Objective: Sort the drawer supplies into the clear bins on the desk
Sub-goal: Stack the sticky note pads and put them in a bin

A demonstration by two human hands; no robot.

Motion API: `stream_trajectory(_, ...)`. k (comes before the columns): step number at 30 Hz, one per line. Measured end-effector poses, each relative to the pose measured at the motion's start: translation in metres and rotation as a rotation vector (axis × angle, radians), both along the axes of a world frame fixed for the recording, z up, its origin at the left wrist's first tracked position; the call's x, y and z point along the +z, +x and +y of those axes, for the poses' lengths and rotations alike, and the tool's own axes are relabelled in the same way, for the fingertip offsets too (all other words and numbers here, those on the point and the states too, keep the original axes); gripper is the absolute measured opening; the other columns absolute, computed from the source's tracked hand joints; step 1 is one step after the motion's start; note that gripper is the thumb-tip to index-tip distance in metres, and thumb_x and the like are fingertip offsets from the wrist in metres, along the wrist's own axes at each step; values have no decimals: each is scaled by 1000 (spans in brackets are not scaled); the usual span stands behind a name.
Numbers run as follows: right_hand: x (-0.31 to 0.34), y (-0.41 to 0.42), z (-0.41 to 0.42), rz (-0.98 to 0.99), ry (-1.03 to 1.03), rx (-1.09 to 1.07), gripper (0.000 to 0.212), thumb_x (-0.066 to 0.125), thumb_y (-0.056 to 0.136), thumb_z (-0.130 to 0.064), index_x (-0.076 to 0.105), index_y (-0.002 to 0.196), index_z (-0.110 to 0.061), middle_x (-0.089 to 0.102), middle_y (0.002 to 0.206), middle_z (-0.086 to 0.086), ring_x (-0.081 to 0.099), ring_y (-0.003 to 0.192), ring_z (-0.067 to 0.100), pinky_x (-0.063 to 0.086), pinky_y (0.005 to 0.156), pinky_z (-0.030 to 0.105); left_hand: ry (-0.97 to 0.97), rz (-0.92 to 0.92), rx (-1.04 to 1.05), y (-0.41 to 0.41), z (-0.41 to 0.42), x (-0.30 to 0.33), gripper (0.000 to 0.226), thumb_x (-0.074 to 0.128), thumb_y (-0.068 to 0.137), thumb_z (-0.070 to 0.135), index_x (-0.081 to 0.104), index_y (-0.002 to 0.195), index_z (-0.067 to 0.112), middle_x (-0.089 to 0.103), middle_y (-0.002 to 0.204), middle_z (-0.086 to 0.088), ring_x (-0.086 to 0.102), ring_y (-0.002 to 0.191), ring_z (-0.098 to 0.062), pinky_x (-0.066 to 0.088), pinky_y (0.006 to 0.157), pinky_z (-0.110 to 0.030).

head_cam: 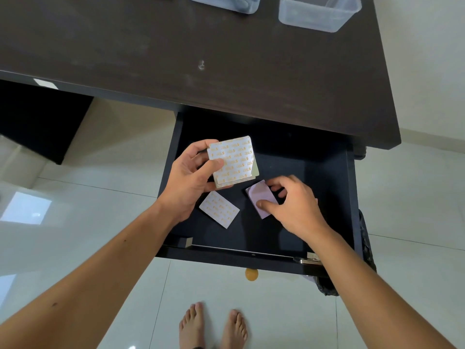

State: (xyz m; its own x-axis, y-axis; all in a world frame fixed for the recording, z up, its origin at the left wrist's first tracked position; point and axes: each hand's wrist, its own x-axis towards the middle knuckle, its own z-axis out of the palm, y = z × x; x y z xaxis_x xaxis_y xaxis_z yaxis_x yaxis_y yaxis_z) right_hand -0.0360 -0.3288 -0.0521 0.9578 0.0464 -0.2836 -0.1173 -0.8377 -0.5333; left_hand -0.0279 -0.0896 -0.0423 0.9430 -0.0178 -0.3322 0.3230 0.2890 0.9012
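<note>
White printed pads [232,159] fill left hand [188,182]; right hand [294,202] pinches lilac pad [260,197].

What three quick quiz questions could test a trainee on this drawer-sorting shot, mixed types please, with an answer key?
1. True or false: the left hand holds a stack of printed pads.
2. Which item does the right hand pinch? A) the loose printed pad B) the lilac pad C) a clear bin
3. Fill in: the loose printed pad lies flat on the floor of the open ____.

Key: 1 true; 2 B; 3 drawer
</note>
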Motion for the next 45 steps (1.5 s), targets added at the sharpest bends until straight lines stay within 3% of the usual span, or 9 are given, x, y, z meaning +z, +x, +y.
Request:
stream_trajectory(5, -7, 2, 4, 26, -146, 60, 59, 90, 81, -40, 67, 131, -21, 62, 123, 0, 59, 116, 21, 46, 82, 30, 3, 13, 13, 1, 0, -2, 31, 65, 100, 2, 63, 127, 19, 75, 125, -5, 73, 118, -29, 65, 82, -49)
stream_trajectory(8, -7, 1, 5, 79, -94, 67, 57, 91, 79, -35, 64, 127, -24, 60, 123, -2, 58, 115, 18, 49, 81, 28, 15, 12, 4, 1, 0, -3, 32, 65, 100, 3, 62, 129, 18, 74, 126, -6, 73, 118, -29, 65, 83, -49)
stream_trajectory(13, 4, -2, -5, 77, 181, 3, 29, 77, 93, -15, 64, 113, -32, 65, 104, -12, 65, 96, 8, 48, 69, 16, 2, 2, 5, 2, 0, -4, 35, 66, 100, 3, 61, 132, 16, 75, 127, -6, 74, 117, -29, 65, 84, -49)
stream_trajectory(18, 34, 3, -29, 5, 648, -236, 37, 64, 102, -6, 75, 118, -37, 71, 113, -6, 71, 106, 17, 66, 82, 42, -28, -2, -5, 3, 0, -3, 37, 67, 99, 3, 59, 134, 15, 73, 129, -10, 74, 116, -29, 65, 84, -47)
stream_trajectory(22, 54, 14, -28, -3, 868, -218, 40, 63, 103, -2, 69, 128, -32, 73, 123, 5, 72, 117, 23, 62, 89, 44, -21, -16, -56, 1, -1, -3, 40, 68, 98, 5, 58, 136, 15, 72, 128, -11, 74, 117, -28, 65, 83, -42)
stream_trajectory(31, 59, 34, 12, 4, 842, -231, 31, 76, 95, -6, 73, 124, -18, 76, 104, 8, 78, 93, 19, 63, 75, 29, -33, -54, -158, -1, -3, -2, 52, 73, 90, 17, 56, 139, 16, 70, 132, -13, 74, 114, -33, 63, 89, -47)
stream_trajectory(36, 50, 37, 18, -15, 695, -292, 25, 86, 88, -17, 75, 110, -17, 82, 96, 0, 80, 83, 18, 65, 73, 32, -44, -69, -175, -2, -2, -3, 53, 73, 90, 16, 55, 140, 16, 70, 133, -11, 74, 113, -32, 63, 87, -45)
stream_trajectory(40, 46, 34, 21, -84, 590, -300, 24, 86, 88, -25, 76, 110, -19, 80, 91, -4, 77, 72, 12, 59, 64, 19, -42, -75, -177, -2, -3, -4, 54, 74, 90, 17, 55, 140, 16, 68, 135, -13, 74, 115, -33, 63, 90, -47)
stream_trajectory(45, 43, 31, 27, -142, 481, -280, 25, 85, 87, -36, 76, 109, -26, 77, 80, -2, 74, 70, 10, 62, 72, 30, -50, -68, -175, -2, -3, -2, 53, 71, 91, 23, 55, 141, 17, 69, 135, -13, 73, 118, -32, 63, 89, -46)
